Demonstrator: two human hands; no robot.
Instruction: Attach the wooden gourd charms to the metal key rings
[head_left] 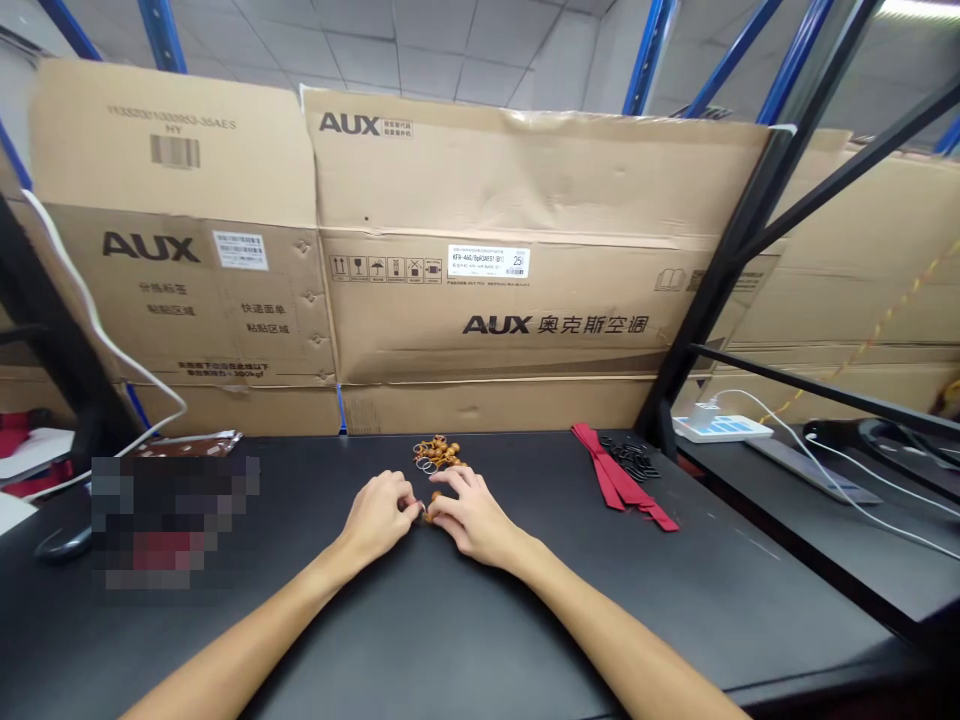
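My left hand (382,513) rests on the black table with thumb and fingers pinched together. Whatever sits in that pinch is too small to make out. Close beside it, my right hand (476,518) has its fingers curled round a small brown beaded keychain (435,498), part of which shows between the two hands. Just beyond the fingertips lies a pile of similar brown beaded keychains (442,450) with silver rings (426,465).
Red fabric strips (619,480) lie on the right beside a heap of black clasps (634,458). A brown pouch (187,445) and a dark mouse (64,540) are at the left. Cardboard panels (480,210) wall off the back; a black metal post (712,270) stands right.
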